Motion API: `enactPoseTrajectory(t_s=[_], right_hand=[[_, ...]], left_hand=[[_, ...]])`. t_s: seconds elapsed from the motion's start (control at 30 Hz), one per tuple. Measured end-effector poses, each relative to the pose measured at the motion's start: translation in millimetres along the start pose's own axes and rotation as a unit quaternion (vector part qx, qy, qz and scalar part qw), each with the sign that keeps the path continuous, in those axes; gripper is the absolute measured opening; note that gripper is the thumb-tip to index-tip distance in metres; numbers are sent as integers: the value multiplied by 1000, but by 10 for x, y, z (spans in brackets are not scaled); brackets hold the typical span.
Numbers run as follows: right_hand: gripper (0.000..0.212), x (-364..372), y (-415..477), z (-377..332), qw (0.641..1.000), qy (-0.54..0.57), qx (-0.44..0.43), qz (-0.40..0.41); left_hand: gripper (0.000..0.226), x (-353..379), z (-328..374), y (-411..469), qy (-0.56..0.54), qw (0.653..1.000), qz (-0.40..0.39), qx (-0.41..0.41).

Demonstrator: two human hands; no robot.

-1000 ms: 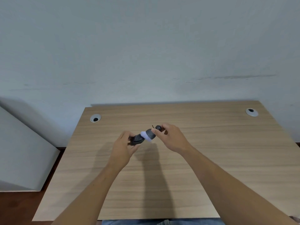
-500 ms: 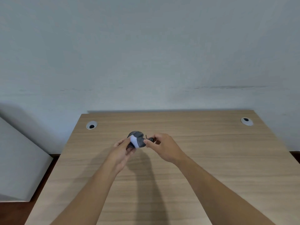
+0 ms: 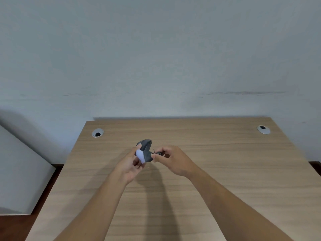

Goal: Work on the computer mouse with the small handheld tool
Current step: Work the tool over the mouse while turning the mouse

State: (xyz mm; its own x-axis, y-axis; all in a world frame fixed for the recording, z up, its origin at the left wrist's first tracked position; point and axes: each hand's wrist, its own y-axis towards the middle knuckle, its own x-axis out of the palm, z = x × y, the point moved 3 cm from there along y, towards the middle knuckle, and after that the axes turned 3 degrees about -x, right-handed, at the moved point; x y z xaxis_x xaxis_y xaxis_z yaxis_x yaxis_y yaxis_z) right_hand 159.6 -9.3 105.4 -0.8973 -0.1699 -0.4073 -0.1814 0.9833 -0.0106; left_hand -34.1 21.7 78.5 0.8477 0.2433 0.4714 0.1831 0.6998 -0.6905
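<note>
A dark grey computer mouse [image 3: 145, 146] is held upright above the middle of the wooden desk [image 3: 225, 171]. My left hand [image 3: 130, 163] grips it from the left and below. A small tool with a white brush-like head and grey body [image 3: 144, 156] presses against the mouse's near side. My right hand [image 3: 171, 160] pinches the tool's dark rear end [image 3: 159, 153], from which a thin black cord sticks up. Fingers hide the lower part of the mouse.
The desk has two round grey cable grommets, one at the back left [image 3: 97, 133] and one at the back right [image 3: 263, 129]. A pale wall rises right behind it. A white panel [image 3: 19, 180] stands off the left side over a dark floor.
The mouse was tipped from lying flat to upright in my left hand. The tool's white head moved from above the mouse to its near side. The camera view also shifted slightly.
</note>
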Motion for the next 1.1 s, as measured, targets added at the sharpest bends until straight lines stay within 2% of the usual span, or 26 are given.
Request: enactPoseTrajectory(t_s=[0.13,0.27,0.37,0.47,0.53,0.6,0.73,0.8,0.9,1.0,1.1], right_hand=[[18,28,52,-8,998,-29,4,60],[23,-21,146,139,983,-85,70,145],[21,-10,123,157,989,-56,59,125],[20,13,24,56,998,16,20,57],[20,37,-2,42,1000,17,9,16],[22,43,20,82,999,-3,9,34],[19,-20,77,170,988,-47,47,140],[18,-21,84,163,989,-40,42,134],[22,7,41,127,996,-11,17,83],[21,45,1,146,999,-7,28,25],[20,32,24,195,996,-33,38,79]], left_hand=[[22,-16,-19,-14,-11,1000,9,-11],[24,-103,-12,42,-7,1000,16,-12],[36,-121,-22,56,-19,1000,3,-10],[39,-116,-21,55,-31,999,-6,3],[43,-119,-22,70,-24,1000,-3,5],[47,-117,-35,87,-16,1000,0,6],[39,-103,-48,80,-22,1000,12,8],[32,-85,-43,66,-29,1000,8,5],[13,-39,-21,36,-41,999,3,14],[11,-18,7,23,-47,999,-3,20],[14,-35,-7,16,-24,1000,4,12]])
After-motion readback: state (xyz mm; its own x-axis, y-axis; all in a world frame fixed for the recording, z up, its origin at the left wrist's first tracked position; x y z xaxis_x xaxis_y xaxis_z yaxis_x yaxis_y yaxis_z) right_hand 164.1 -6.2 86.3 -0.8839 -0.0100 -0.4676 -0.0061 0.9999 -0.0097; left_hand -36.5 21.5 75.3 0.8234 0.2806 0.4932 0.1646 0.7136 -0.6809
